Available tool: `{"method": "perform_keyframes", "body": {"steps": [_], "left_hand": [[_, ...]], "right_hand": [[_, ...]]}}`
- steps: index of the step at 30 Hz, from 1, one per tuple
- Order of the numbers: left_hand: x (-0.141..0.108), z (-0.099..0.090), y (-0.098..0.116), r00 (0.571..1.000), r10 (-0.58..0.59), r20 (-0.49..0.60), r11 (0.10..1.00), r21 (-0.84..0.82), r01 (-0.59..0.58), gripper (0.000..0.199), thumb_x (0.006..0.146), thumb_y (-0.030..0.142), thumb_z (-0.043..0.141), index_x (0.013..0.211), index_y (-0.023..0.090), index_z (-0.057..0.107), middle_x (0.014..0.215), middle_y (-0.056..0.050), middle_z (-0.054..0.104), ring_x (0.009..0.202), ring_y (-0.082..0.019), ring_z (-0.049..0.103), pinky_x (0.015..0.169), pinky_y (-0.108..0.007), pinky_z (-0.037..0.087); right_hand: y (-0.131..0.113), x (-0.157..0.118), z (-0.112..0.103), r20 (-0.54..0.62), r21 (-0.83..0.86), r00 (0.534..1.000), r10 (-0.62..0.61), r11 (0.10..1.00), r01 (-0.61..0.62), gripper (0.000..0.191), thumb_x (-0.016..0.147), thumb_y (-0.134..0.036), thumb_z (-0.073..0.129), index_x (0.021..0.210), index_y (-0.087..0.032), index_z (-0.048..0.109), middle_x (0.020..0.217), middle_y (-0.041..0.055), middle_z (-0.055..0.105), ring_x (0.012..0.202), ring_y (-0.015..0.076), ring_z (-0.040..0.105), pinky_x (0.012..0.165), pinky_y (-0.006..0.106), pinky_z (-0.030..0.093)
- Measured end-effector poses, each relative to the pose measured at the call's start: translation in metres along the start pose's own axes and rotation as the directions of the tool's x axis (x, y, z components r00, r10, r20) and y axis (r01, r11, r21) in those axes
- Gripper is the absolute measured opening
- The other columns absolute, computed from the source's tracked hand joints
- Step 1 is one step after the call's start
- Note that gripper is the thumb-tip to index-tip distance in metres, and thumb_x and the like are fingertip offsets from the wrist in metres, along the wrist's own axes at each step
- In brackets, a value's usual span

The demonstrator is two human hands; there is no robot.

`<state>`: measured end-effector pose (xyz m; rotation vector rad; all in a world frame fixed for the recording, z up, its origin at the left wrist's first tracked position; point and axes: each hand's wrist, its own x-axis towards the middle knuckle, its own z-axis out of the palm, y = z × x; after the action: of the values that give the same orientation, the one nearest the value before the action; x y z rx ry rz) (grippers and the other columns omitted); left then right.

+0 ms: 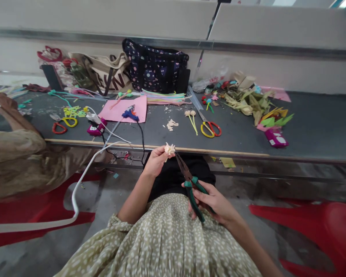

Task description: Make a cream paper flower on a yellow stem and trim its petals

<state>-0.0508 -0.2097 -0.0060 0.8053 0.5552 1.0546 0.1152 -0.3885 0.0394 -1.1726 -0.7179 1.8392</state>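
Between the fingertips of my left hand [155, 161] is a small cream craft flower [170, 149], held just in front of the table's edge. My right hand [212, 198] grips long-nose pliers [188, 176] by their green handles. The pliers' tips point up at the flower's lower right side; whether they touch it I cannot tell. On the table beyond lie cream petal pieces [172, 124] and two finished-looking flowers on yellow-green stems [192, 120]. Scissors [210, 129] with yellow and red handles rest to their right.
A blue glue gun [130, 112] lies on pink paper [109, 109], its cord hanging over the edge. At far left is another person's arm [13, 113]. Bags [155, 67], pipe cleaners [164, 97] and dried husks [248, 100] line the back. Red chairs [331, 227] stand at both sides.
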Motion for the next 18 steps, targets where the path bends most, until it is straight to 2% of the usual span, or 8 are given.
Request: {"method": "perform_keyframes", "body": {"steps": [4, 10, 18], "left_hand": [[-0.001, 0.000, 0.002, 0.998, -0.058, 0.024, 0.998, -0.012, 0.058, 0.030, 0.056, 0.031, 0.093, 0.075, 0.015, 0.076, 0.072, -0.003, 0.072, 0.067, -0.013, 0.066, 0.072, -0.026, 0.053], [-0.003, 0.002, 0.008, 0.987, -0.143, 0.070, 0.989, -0.032, 0.146, 0.027, 0.059, 0.027, 0.090, 0.077, 0.014, 0.076, 0.067, -0.002, 0.068, 0.062, -0.011, 0.060, 0.075, -0.030, 0.055], [-0.003, 0.000, 0.011, 0.977, -0.155, 0.144, 0.987, -0.011, 0.159, 0.023, 0.061, 0.028, 0.089, 0.074, 0.014, 0.076, 0.062, -0.001, 0.064, 0.060, -0.011, 0.058, 0.077, -0.031, 0.055]], "right_hand": [[0.000, 0.001, 0.000, -0.002, -0.001, 1.000, 0.004, 1.000, -0.004, 0.049, 0.085, -0.046, 0.072, 0.120, -0.014, 0.058, 0.068, 0.0052, 0.073, 0.052, 0.0182, 0.069, 0.053, 0.030, 0.058], [-0.001, 0.000, 0.001, -0.005, 0.007, 1.000, 0.017, 1.000, -0.017, 0.050, 0.083, -0.047, 0.075, 0.117, -0.014, 0.058, 0.066, 0.0044, 0.073, 0.052, 0.0180, 0.068, 0.050, 0.028, 0.056], [0.002, 0.001, -0.001, -0.004, 0.000, 0.999, 0.038, 0.999, -0.038, 0.053, 0.083, -0.047, 0.074, 0.121, -0.014, 0.057, 0.066, 0.0045, 0.073, 0.051, 0.0175, 0.067, 0.050, 0.028, 0.056]]}}
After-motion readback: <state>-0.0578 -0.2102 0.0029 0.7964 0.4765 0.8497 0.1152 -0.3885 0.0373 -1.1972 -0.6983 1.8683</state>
